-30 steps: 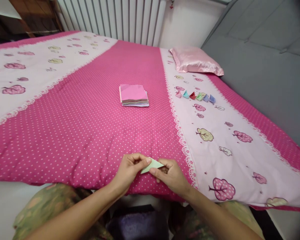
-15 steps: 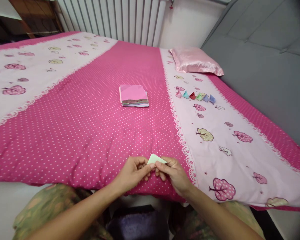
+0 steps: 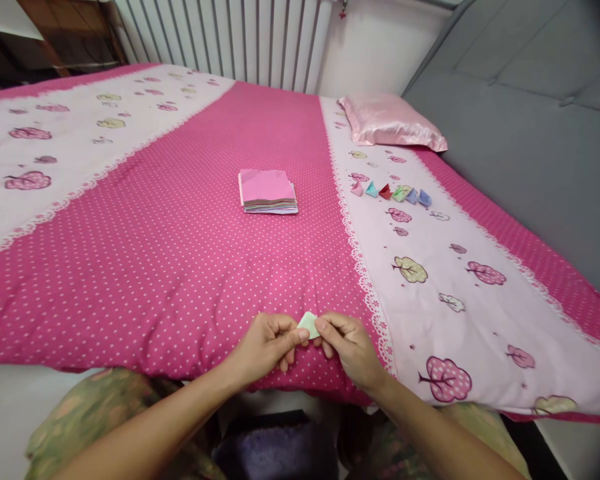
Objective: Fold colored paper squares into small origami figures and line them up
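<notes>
Between my two hands is a small folded piece of pale green paper (image 3: 309, 324), held just above the near edge of the bed. My left hand (image 3: 267, 343) pinches its left side between thumb and fingers. On the right side, my right hand (image 3: 349, 343) grips it the same way. The fingers hide both ends of the paper. Farther off on the bedspread (image 3: 190, 220) lies a stack of square coloured paper (image 3: 267, 190), a pink sheet on top.
Several small folded paper pieces (image 3: 399, 193) in different colours form a row on the bed's pale strip. Behind them sits a pink satin pillow (image 3: 393, 121). A grey padded headboard (image 3: 525, 120) rises at right; a white radiator (image 3: 225, 40) stands at the back.
The green paper shows less of its right side now and looks more compact between the thumbs. My right thumb has shifted slightly to the right, apart from the left thumb.
</notes>
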Demonstrator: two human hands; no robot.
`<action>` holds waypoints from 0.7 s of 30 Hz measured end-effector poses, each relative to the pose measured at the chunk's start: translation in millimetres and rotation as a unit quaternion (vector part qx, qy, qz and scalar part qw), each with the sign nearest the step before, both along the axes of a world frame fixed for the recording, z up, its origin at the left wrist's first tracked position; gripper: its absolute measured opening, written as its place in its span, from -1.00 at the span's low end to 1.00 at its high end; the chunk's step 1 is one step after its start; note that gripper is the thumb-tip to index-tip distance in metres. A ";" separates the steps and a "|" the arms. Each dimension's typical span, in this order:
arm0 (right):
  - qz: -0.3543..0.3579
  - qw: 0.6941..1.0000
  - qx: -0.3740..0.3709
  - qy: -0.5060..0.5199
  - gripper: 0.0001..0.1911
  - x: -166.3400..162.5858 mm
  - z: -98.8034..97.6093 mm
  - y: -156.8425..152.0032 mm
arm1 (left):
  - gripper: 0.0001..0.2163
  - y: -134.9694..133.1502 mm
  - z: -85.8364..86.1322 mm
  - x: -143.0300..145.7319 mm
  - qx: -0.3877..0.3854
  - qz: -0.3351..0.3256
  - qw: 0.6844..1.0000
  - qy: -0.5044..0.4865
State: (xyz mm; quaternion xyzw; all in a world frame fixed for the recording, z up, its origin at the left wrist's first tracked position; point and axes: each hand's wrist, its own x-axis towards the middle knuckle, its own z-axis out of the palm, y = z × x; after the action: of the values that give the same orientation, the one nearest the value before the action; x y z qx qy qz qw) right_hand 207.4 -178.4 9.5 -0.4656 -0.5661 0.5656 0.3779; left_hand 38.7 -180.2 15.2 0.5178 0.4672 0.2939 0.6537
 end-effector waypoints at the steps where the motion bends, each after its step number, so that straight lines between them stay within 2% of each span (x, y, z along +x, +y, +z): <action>1: -0.005 1.000 -0.002 0.001 -0.64 -0.3 -0.7 -0.1 | -0.64 -0.2 -0.5 0.3 -0.001 0.002 1.000 -0.002; 7: -0.058 0.992 -0.085 0.077 -0.61 -5.0 -10.0 -0.6 | -0.73 -2.0 -2.3 4.3 0.015 0.043 0.995 -0.088; 10: -0.067 0.983 -0.129 0.115 -0.60 -7.0 -9.8 -0.9 | -0.45 -3.4 -3.7 7.0 0.039 0.079 0.988 -0.126; 11: -0.060 0.979 -0.145 0.128 -0.60 -7.6 -8.7 -1.1 | -0.42 -3.8 -4.3 7.8 0.046 0.082 0.987 -0.130; 16: -0.002 0.956 -0.227 0.183 -0.59 -9.3 -3.7 -1.0 | -0.60 -4.8 -6.1 11.1 0.052 0.070 0.985 -0.151; 19: 0.026 0.959 -0.229 0.165 -0.58 -8.9 -5.2 -1.2 | -0.63 -4.7 -6.8 11.3 0.041 0.076 0.982 -0.168; 21: 0.022 0.976 -0.185 0.118 -0.60 -8.0 -6.7 -2.1 | -0.64 -4.5 -7.6 10.4 0.034 0.087 0.982 -0.162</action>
State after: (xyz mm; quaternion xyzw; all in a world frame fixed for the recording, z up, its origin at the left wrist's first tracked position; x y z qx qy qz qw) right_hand 199.3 -180.5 2.7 -0.4450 -0.4137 0.7193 0.3369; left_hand 49.0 -184.7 7.7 0.4430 0.3879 0.4451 0.6747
